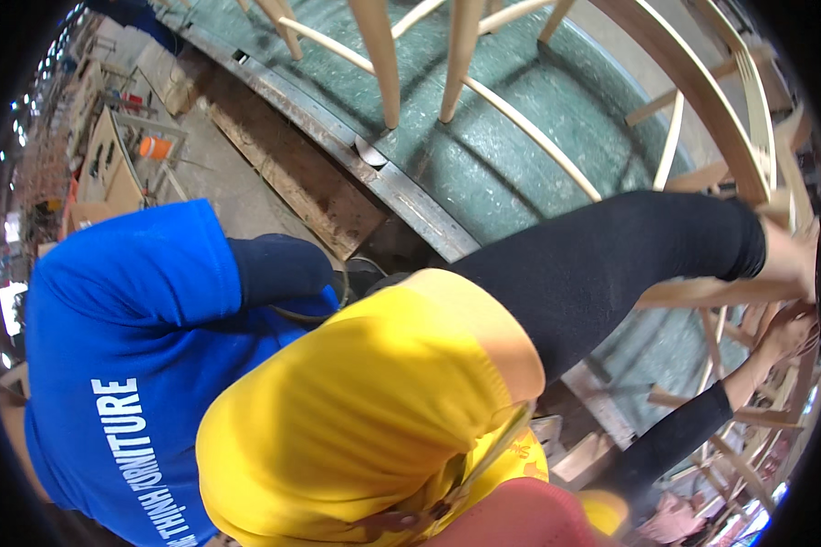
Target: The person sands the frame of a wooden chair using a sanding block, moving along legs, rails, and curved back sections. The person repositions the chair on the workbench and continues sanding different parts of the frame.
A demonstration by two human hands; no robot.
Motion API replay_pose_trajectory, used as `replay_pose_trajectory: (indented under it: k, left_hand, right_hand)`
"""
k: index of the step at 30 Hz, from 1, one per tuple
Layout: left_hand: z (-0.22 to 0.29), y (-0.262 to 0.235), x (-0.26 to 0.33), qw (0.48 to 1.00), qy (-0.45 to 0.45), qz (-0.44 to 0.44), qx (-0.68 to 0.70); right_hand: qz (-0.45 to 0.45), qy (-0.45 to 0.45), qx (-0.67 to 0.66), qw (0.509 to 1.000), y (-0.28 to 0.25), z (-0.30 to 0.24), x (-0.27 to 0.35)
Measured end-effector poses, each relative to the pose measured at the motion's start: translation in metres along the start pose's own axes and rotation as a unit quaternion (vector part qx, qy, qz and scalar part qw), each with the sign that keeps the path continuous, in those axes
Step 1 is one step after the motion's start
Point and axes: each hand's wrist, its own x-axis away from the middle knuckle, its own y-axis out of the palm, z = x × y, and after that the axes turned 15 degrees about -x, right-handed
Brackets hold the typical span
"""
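Both my arms, in black sleeves, reach to the right rim of the view among pale wooden chair frames. My left hand (803,266) is cut by the dark rim, and its fingers are hidden. Just below it is my right hand (787,330), fingers curled in; what they hold cannot be made out. A flat wooden rail (711,293) passes by my left wrist. Above my left forearm rises a curved wooden chair part (698,77).
A green speckled conveyor surface (520,146) with a metal edge rail (420,201) bears several wooden chair legs (374,55). Close on my left stands a person in a blue shirt (146,365). Farther off are a workbench (109,164) and an orange bucket (156,147).
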Motion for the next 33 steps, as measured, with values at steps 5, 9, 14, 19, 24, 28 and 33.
replay_pose_trajectory:
  k: [5, 9, 14, 19, 24, 28, 33]
  left_hand:
    - [-0.004, -0.156, 0.075, 0.955, -0.050, -0.219, 0.195]
    - [-0.103, -0.316, 0.220, 0.752, -0.100, -0.572, 0.311]
    - [-0.276, -0.525, 0.381, 0.691, -0.640, -0.119, -0.313]
    - [-0.331, -0.602, 0.395, 0.556, -0.567, 0.123, -0.595]
    - [-0.349, -0.606, 0.386, 0.572, -0.609, 0.070, -0.545]
    - [-0.322, -0.595, 0.376, 0.619, -0.580, 0.081, -0.523]
    - [-0.238, -0.523, 0.373, 0.854, -0.338, -0.053, -0.391]
  right_hand:
    - [0.031, -0.069, 0.106, 0.991, 0.021, -0.016, 0.003]
    - [0.035, -0.056, 0.139, 0.988, 0.031, 0.001, -0.005]
    - [0.022, -0.042, 0.166, 0.985, 0.035, 0.015, -0.005]
    - [0.008, -0.010, 0.153, 0.988, 0.032, 0.033, -0.004]
    - [0.002, -0.093, 0.178, 0.980, 0.018, 0.001, -0.015]
    - [-0.056, -0.078, 0.150, 0.984, -0.009, 0.002, 0.016]
    - [-0.054, 0.000, -0.001, 0.999, 0.033, -0.011, 0.015]
